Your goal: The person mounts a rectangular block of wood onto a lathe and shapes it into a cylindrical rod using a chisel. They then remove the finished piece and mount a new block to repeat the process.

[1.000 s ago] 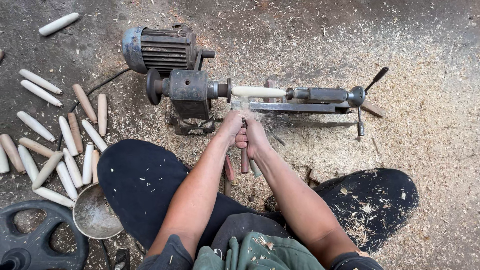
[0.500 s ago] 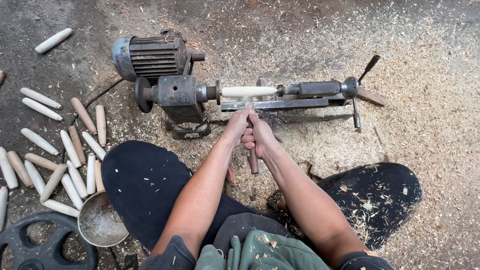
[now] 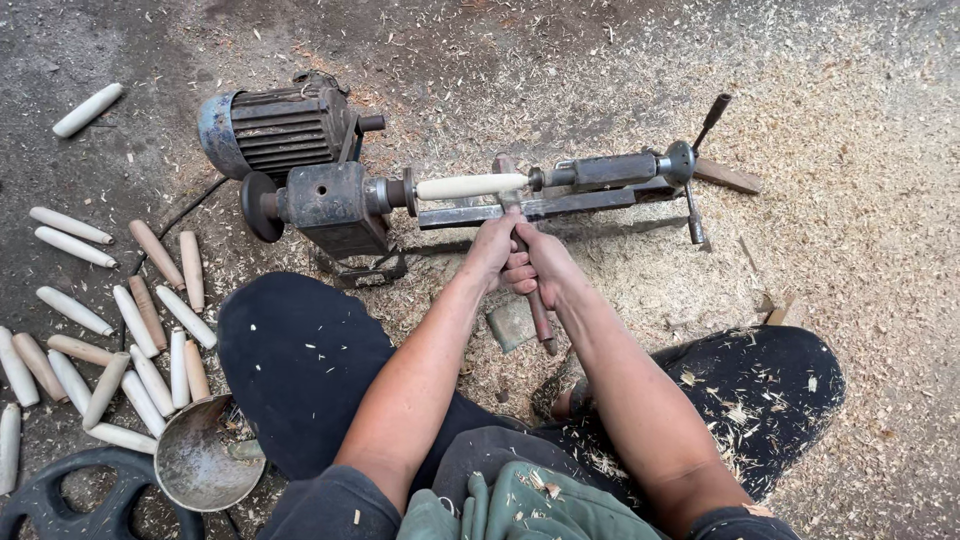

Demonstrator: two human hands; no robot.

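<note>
Head view: left hand [image 3: 492, 248] and right hand [image 3: 540, 262] both clasp a turning chisel [image 3: 536, 300] at the pale blank [image 3: 470, 186] mounted in the lathe [image 3: 340, 200]. Finished pegs [image 3: 130, 320] lie left; this blank looks nearly smooth.

One small lathe [image 3: 340, 205] sits on the ground, with one electric motor [image 3: 270, 128] behind it and one pale wooden blank [image 3: 470, 186] mounted in it. About twenty turned wooden pegs [image 3: 150, 330] lie at the left of the frame. One metal bowl [image 3: 205, 462] and one black weight plate [image 3: 60, 500] sit lower left.
</note>
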